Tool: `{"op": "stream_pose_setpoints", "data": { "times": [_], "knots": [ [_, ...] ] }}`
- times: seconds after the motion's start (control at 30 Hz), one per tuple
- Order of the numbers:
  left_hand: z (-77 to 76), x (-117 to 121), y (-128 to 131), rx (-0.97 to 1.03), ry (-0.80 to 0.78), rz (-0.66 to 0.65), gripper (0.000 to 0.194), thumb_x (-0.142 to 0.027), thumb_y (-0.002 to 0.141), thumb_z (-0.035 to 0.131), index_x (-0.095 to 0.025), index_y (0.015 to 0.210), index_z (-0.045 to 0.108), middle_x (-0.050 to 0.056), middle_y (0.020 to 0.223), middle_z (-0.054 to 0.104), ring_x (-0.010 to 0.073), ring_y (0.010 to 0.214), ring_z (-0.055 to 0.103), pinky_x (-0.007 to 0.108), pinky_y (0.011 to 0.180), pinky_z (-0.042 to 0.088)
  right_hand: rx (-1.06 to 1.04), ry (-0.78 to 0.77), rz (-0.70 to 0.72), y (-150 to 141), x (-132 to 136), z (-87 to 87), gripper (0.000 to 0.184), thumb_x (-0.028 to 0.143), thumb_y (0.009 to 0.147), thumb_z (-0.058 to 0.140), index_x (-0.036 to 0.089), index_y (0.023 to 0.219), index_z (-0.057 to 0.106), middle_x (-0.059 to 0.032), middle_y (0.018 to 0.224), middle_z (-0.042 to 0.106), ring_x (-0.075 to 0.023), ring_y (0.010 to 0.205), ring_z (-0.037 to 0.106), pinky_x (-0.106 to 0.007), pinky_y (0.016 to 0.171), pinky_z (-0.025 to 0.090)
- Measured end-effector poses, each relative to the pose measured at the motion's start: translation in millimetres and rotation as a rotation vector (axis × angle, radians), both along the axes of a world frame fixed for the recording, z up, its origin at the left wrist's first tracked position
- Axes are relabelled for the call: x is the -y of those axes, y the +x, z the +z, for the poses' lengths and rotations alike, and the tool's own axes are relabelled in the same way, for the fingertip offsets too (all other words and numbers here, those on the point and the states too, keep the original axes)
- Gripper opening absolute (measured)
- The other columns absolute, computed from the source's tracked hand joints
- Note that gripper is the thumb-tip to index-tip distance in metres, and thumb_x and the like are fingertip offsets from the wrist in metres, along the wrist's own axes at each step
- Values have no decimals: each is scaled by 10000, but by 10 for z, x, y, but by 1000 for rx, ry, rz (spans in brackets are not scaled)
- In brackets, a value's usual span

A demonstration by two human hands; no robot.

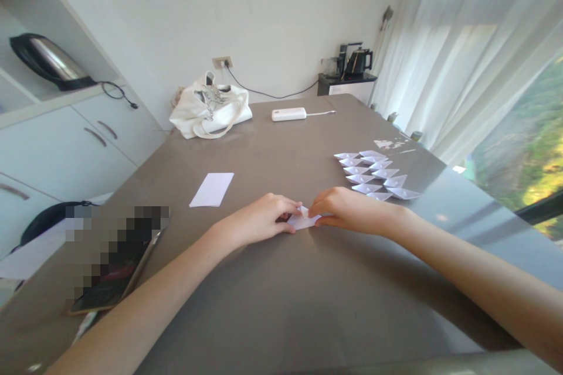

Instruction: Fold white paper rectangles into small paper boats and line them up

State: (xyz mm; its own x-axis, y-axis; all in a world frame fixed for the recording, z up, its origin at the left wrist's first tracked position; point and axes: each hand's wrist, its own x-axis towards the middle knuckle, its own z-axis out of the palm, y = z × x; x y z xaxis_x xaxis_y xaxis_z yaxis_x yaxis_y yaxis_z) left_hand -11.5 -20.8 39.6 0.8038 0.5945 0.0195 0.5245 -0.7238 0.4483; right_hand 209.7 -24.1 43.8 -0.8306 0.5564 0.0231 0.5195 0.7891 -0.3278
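Observation:
Between my two hands is a small folded white paper boat, resting on the brown table. My left hand pinches its left end with thumb and fingers. On its right side, the fingers of my right hand grip the paper near the raised middle point. Parts of the boat are hidden behind my fingers. Beyond my right hand stand several finished white paper boats in two slanting rows. A flat stack of white paper sheets lies to the left of my left hand.
A white handbag and a white power bank with a short cable sit toward the far edge. Paper scraps lie at the far right. A dark tablet-like device is beside my left forearm. A black kettle stands behind.

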Motion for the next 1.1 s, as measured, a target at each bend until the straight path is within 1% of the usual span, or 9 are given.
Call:
{"op": "stream_pose_setpoints", "data": {
  "times": [0.17, 0.27, 0.43, 0.53, 0.6, 0.7, 0.9, 1.0, 1.1],
  "knots": [
    [30, 5, -1, -22, 22, -19, 261, -174, 805, 618, -195, 1061, 660, 72, 1169, 656, 206, 1024, 621, 280, 865, 442, 13, 15, -9, 11, -10, -6, 153, 171, 843, 562, 171, 886, 709, -91, 820, 709, -197, 809, 649, -257, 751, 439],
    [38, 22, 7, -32, 84, -49, 238, -131, 844, 540, -177, 1046, 658, 79, 1182, 647, 194, 1039, 615, 278, 897, 431, 41, 33, -10, -4, 23, 21, 172, 153, 853, 531, 160, 875, 701, -91, 808, 697, -194, 800, 641, -255, 735, 434],
    [-12, 109, 94, -148, 281, -41, 200, -161, 881, 473, -106, 974, 642, 119, 950, 682, 213, 861, 636, 303, 790, 475, 112, 152, -87, -99, 136, -6, 178, 118, 847, 502, 123, 910, 668, -118, 869, 671, -203, 840, 620, -266, 731, 422],
    [-78, 128, 148, -159, 347, -8, 246, -236, 911, 452, -71, 949, 631, 139, 909, 672, 234, 838, 629, 334, 772, 485, 148, 221, -120, -163, 172, -85, 197, 154, 889, 466, 111, 904, 658, -135, 892, 658, -211, 847, 604, -283, 723, 421],
    [-123, 107, 157, -95, 308, 28, 242, -237, 917, 450, -89, 916, 641, 127, 915, 682, 226, 866, 633, 332, 797, 486, 105, 210, -156, -182, 159, -144, 226, 170, 908, 452, 116, 883, 670, -126, 866, 657, -200, 822, 599, -276, 710, 419],
    [-173, 44, 135, 63, 184, 92, 155, -168, 876, 522, -141, 857, 673, 85, 978, 701, 192, 932, 644, 294, 842, 478, -70, 120, -236, -182, 100, -220, 208, 171, 892, 493, 135, 862, 695, -92, 835, 661, -170, 784, 603, -245, 698, 418],
    [-197, -41, 109, 217, -17, 228, 90, -131, 782, 638, -166, 721, 695, 45, 944, 722, 158, 853, 663, 254, 783, 473, -267, -57, -394, -188, 3, -316, 87, 129, 782, 617, 147, 771, 701, -36, 731, 648, -137, 665, 590, -217, 636, 410],
    [-191, -59, 111, 211, -51, 247, 64, -128, 762, 657, -159, 715, 689, 40, 922, 708, 145, 785, 642, 240, 734, 457, -295, -59, -404, -195, -1, -349, 81, 111, 775, 611, 149, 747, 675, -24, 718, 612, -129, 658, 565, -214, 627, 396],
    [-190, -76, 96, 191, -40, 255, 54, -141, 744, 676, -155, 797, 677, 23, 850, 655, 122, 670, 575, 231, 649, 435, -308, 14, -423, -176, 1, -363, 60, 115, 756, 633, 159, 796, 638, -19, 752, 581, -141, 713, 544, -220, 644, 382]
  ]
}}
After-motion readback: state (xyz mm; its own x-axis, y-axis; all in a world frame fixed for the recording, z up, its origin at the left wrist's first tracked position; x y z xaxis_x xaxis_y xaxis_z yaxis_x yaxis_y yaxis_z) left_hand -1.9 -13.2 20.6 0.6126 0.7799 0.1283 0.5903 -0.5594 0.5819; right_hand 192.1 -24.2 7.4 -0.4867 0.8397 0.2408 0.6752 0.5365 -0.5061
